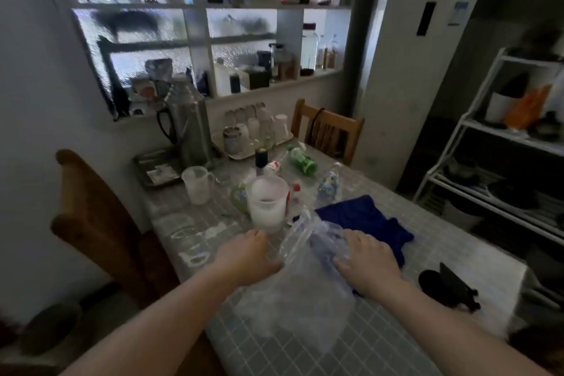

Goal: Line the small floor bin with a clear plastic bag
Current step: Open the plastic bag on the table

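Here, at the far left, a curved wooden chair (100, 223) stands tight against the left edge of the table (396, 330), whose surface is a grey grid-patterned cloth. The back half of that surface is crowded: a translucent measuring jug (197, 185), then a larger frosted plastic jug (268, 200), a green bottle (302, 160) lying on its side. The near half has more open room. The left hand (248, 255) rests there, fingers bunched together at the left edge of the clear plastic bag (299, 293), a thin crinkled film lying loosely heaped on the cloth between both hands. The right hand (367, 262) lies flat and spread on the bag's right side, partly over a dark blue cloth (363, 218) of soft knit. Further right, a black object (448, 287) sits close to the table's right edge. No floor bin can be made out.
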Demonstrator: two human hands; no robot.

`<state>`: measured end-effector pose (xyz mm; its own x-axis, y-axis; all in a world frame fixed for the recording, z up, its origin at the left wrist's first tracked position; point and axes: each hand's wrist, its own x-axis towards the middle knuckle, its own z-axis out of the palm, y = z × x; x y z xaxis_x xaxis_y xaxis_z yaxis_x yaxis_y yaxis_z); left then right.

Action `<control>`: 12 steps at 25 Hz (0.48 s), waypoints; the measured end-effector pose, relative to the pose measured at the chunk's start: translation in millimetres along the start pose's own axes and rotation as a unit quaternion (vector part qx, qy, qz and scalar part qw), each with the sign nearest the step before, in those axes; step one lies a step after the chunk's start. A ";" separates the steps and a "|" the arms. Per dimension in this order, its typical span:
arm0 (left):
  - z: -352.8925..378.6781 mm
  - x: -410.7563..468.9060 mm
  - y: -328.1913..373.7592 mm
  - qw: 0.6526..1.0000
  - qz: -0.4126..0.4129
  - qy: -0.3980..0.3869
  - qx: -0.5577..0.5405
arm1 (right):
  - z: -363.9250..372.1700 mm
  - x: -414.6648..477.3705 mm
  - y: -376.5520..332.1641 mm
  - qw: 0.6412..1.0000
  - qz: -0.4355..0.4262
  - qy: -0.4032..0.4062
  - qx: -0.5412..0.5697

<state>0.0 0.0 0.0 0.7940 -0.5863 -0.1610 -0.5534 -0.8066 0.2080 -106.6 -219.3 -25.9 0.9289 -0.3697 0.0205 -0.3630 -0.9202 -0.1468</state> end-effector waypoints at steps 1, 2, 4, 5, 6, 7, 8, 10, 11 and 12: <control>10.3 3.8 -2.5 1.000 -0.007 -0.029 -0.001 | 11.4 2.4 -0.8 1.000 0.011 -0.014 -0.009; 23.7 10.7 -6.1 0.999 -0.005 -0.051 -0.003 | 25.8 7.9 0.1 1.000 0.018 -0.021 -0.005; 49.5 13.5 -12.6 0.997 0.006 -0.081 -0.007 | 51.6 8.0 1.5 0.998 0.031 -0.046 -0.016; 55.7 14.0 -13.7 0.996 0.018 -0.087 -0.020 | 58.3 8.9 2.2 0.998 0.040 -0.046 -0.024; 59.2 13.9 -14.6 0.995 0.034 -0.090 -0.040 | 62.0 9.7 3.5 0.998 0.043 -0.032 -0.035; 60.5 14.2 -16.1 0.993 0.047 -0.094 -0.058 | 64.1 9.8 3.0 0.998 0.036 -0.014 -0.048; 59.6 14.1 -16.9 0.992 0.058 -0.090 -0.072 | 63.7 9.7 1.9 0.998 0.022 0.003 -0.055; 53.4 11.0 -18.0 0.992 0.066 -0.082 -0.071 | 56.6 7.0 -2.1 0.997 -0.009 0.024 -0.074; 47.1 8.9 -18.5 0.993 0.067 -0.075 -0.068 | 50.2 5.7 -4.0 0.997 -0.018 0.033 -0.066; 39.4 7.1 -19.9 0.994 0.070 -0.062 -0.064 | 43.7 5.9 -5.6 0.997 -0.025 0.046 -0.056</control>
<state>6.7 8.9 -43.2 0.6696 -0.7036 -0.2377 -0.6139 -0.7045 0.3561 -95.9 -210.7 -68.3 0.9373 -0.3286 0.1159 -0.3271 -0.9444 -0.0316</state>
